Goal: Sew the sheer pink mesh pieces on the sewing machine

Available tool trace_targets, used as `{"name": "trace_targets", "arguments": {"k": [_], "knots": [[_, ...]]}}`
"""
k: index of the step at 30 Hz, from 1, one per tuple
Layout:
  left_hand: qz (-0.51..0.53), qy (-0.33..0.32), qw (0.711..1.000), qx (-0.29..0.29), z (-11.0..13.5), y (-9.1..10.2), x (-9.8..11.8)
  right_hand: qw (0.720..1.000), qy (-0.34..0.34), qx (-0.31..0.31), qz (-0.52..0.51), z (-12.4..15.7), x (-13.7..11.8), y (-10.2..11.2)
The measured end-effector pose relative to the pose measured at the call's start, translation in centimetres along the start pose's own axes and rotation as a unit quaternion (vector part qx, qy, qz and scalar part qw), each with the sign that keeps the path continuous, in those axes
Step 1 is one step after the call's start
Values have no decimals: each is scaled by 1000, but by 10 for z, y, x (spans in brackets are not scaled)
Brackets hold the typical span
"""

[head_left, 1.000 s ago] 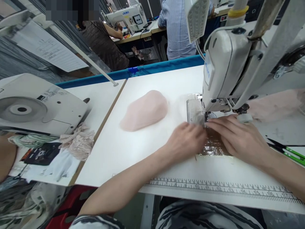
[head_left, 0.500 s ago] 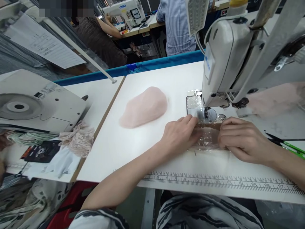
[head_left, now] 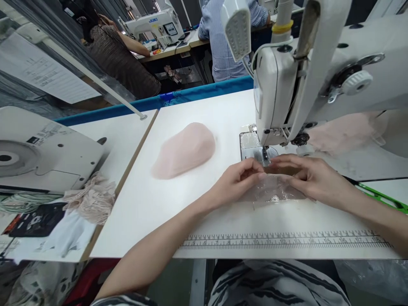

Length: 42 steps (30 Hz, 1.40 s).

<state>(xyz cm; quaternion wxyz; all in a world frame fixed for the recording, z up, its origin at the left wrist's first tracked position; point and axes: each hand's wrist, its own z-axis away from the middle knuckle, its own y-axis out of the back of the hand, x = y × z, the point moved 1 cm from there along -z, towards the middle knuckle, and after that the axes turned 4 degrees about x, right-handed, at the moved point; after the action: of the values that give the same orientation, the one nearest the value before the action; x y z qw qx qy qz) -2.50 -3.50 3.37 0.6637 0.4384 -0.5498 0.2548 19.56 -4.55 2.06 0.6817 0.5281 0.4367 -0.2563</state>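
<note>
My left hand (head_left: 240,180) pinches the left part of a small, sheer, shiny piece of material (head_left: 276,191) between thumb and fingers. At its right side, the thumb and fingers of my right hand (head_left: 314,178) are closed on the same piece. A brown strip (head_left: 285,170) shows along its upper edge, between the two hands. Both hands are just in front of the needle and presser foot (head_left: 265,155) of a white sewing machine (head_left: 279,85). Whether the piece lies under the foot is hidden by my fingers.
Sheer pink fabric (head_left: 186,151) lies left of the machine, and more pink fabric (head_left: 344,131) lies behind my right hand. A green-handled tool (head_left: 381,196) rests at the right. A printed ruler (head_left: 287,241) runs along the front edge. Two people work beyond the blue cloth edge (head_left: 207,89).
My right hand has moved closer to the left, its fingers now up by the presser foot. The sheer piece lies more spread out toward me. The camera view has shifted slightly.
</note>
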Motion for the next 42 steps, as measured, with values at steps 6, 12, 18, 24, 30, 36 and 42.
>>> {"name": "trace_targets", "arguments": {"k": [6, 12, 18, 24, 30, 36, 42], "knots": [[102, 51, 992, -50, -2, 0, 0, 991, -60, -48, -106, 0, -8, 3], [94, 69, 992, -39, -3, -1, -4, 987, -59, -11, -147, 1, -10, 1], [1, 19, 997, 69, 4, -10, 5, 996, 6, 76, -41, 2, -9, -6], [-51, 35, 997, 38, 9, -18, 11, 999, 38, 36, 14, 3, -8, -14], [85, 168, 979, -78, 2, 2, 5, 1000, -17, -18, -13, 0, -7, 2], [136, 178, 966, -131, 2, 4, 5, 996, -62, -53, -46, -1, -4, 7], [27, 109, 992, -49, 7, -7, 2, 996, -49, -71, -36, 1, 1, 2]]}}
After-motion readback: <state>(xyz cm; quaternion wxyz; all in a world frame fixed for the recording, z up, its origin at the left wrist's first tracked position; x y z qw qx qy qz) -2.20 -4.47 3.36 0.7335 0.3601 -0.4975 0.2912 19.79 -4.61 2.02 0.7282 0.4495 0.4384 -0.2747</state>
